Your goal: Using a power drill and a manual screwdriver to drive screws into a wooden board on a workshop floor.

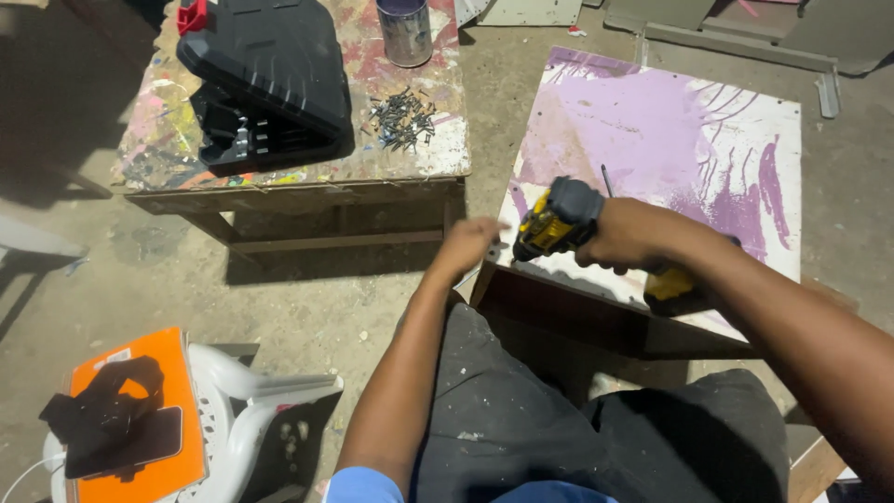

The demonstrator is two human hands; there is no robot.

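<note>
Head view, looking down over dark trousers at a concrete floor. Right hand (626, 235) wrapped tight around the grip of a yellow and black drill (559, 220), nose pointing left toward the near left corner of a white board (708, 149) smeared with purple paint. Battery block (669, 287) of the drill showing low, under the right forearm. Left hand (466, 244) just beside the drill's nose, fingers loosely curled at the board's edge; blurred, so cannot tell whether anything small is pinched there. Hands near each other, not touching.

Drill judged heavy for its size and weighted toward the battery, rigid, with a moulded grip that should not slip; best taken right where it is held, around the handle, with a finger free for the trigger. Board judged stiff and flat, its painted face possibly slick, best steadied at the edge or corner.

Farther off, a paint-spattered tabletop (168, 130) carrying an open black case (270, 84), a heap of dark screws (402, 119) and a metal tin (404, 30). Lower left, a white plastic chair (251, 391) with an orange book (172, 447) and a black strap (107, 410) on it.
</note>
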